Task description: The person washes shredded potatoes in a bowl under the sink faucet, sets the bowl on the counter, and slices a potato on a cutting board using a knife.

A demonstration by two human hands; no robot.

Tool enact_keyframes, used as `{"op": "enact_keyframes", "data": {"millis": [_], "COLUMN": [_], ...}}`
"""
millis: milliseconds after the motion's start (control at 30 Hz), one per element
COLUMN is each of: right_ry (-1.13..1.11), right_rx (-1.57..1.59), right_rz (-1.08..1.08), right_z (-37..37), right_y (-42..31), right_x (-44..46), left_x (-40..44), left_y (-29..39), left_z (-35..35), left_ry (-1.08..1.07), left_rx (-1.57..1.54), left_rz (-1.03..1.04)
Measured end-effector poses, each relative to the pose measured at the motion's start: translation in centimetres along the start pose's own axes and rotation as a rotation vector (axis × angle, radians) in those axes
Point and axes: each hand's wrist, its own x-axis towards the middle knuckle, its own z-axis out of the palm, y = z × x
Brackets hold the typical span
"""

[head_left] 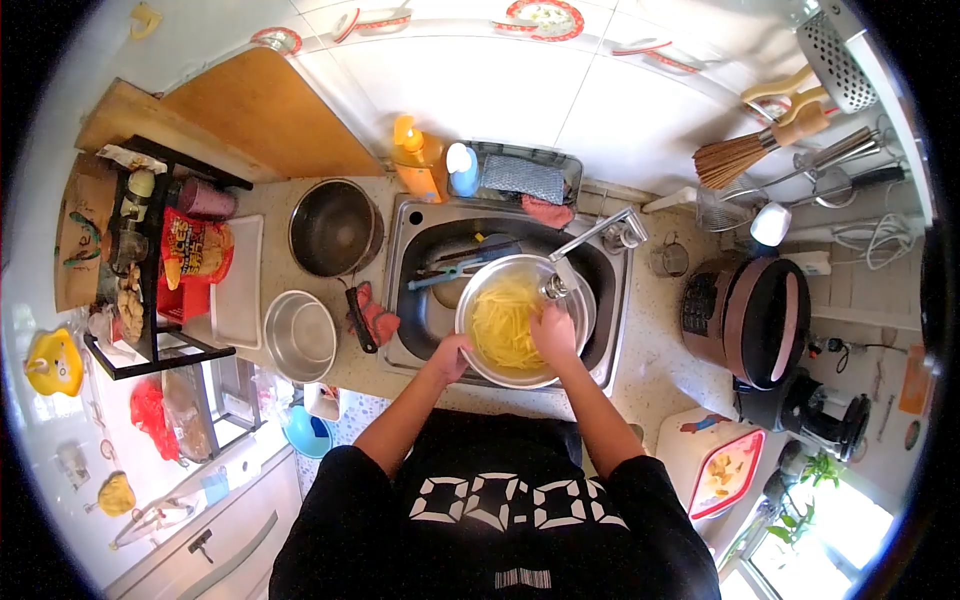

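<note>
A metal bowl (pixel 468 301) sits over the sink, full of pale yellow potato strips (pixel 505 325) in cloudy, yellowish liquid. My left hand (pixel 452 358) grips the bowl's rim at the lower left, thumb on the edge. Inside the bowl at the right, my right hand (pixel 553 335) has its fingers curled into the strips; the fingertips are partly hidden among them. Just above that hand, the faucet's spout (pixel 553 287) reaches over the bowl. Whether water runs from it is hard to see.
Left of the sink (pixel 398 260) are a dark pot (pixel 336 228), a steel pot (pixel 300 337) and a black-handled tool (pixel 360 320) by a red cloth. Soap bottles (pixel 418 160) stand behind the sink. A rice cooker (pixel 745 320) is to the right. Utensils lie under the bowl.
</note>
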Motion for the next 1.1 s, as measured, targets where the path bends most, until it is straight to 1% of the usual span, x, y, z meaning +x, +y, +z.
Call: {"op": "enact_keyframes", "data": {"millis": [67,100,167,267,367,500,567,600,667,700,767,867,900,967,1067,1100], "right_ry": [0.026,-0.065,-0.245,-0.006,-0.15,-0.115,-0.092,-0.088,-0.079,-0.094,-0.125,-0.194,-0.138,-0.021,0.075,0.028], "right_rx": [-0.08,-0.136,-0.249,-0.425,-0.372,-0.419,-0.461,-0.374,-0.203,-0.144,-0.026,-0.093,-0.114,-0.159,-0.242,-0.293], "right_rz": [-0.041,-0.102,-0.224,-0.625,-0.574,-0.5,-0.463,-0.404,-0.284,-0.25,-0.177,-0.146,-0.249,-0.448,-0.63,-0.633], "right_z": [-0.3,-0.8,-1.9,-0.9,-2.7,-2.2,-3.0,-2.2,-0.3,-0.8,-2.8,-3.8,-3.9,-4.1,-5.6,-5.5], "right_y": [0.3,0.4,0.5,1.4,-1.7,-3.9,-5.0,-4.7,-3.3,-2.9,-2.5,-1.4,-0.9,0.3,-0.8,-1.1], "right_x": [-0.8,-1.2,-2.0,-4.2,-4.9,-3.2,-2.3,-1.5,0.3,0.3,-0.2,-1.9,-2.8,-4.4,-5.5,-5.5], "left_x": [-0.3,-0.3,0.0,0.5,1.5,0.7,-0.5,-0.9,-0.8,-0.6,-0.2,1.2,1.5,0.8,0.5,0.6], "left_y": [0.6,0.6,0.6,0.4,-0.2,0.2,1.0,1.2,1.0,0.9,0.6,-0.4,-0.6,0.1,0.3,0.3], "left_z": [0.1,-0.1,-0.2,-0.5,-1.9,-1.0,0.5,0.9,0.8,0.7,0.6,-0.2,-0.4,0.9,1.6,1.5], "left_ry": [-0.006,-0.009,-0.02,-0.027,-0.045,-0.078,-0.052,-0.039,0.014,0.037,0.002,-0.058,-0.079,-0.047,-0.054,-0.065], "left_rx": [0.001,0.001,-0.007,-0.039,-0.037,-0.016,0.013,0.026,0.047,0.059,0.047,0.013,0.0,-0.008,-0.013,-0.013], "left_rz": [-0.037,-0.056,-0.029,-0.029,-0.063,-0.035,0.009,0.03,-0.005,-0.024,-0.011,-0.005,-0.004,-0.017,-0.027,-0.026]}}
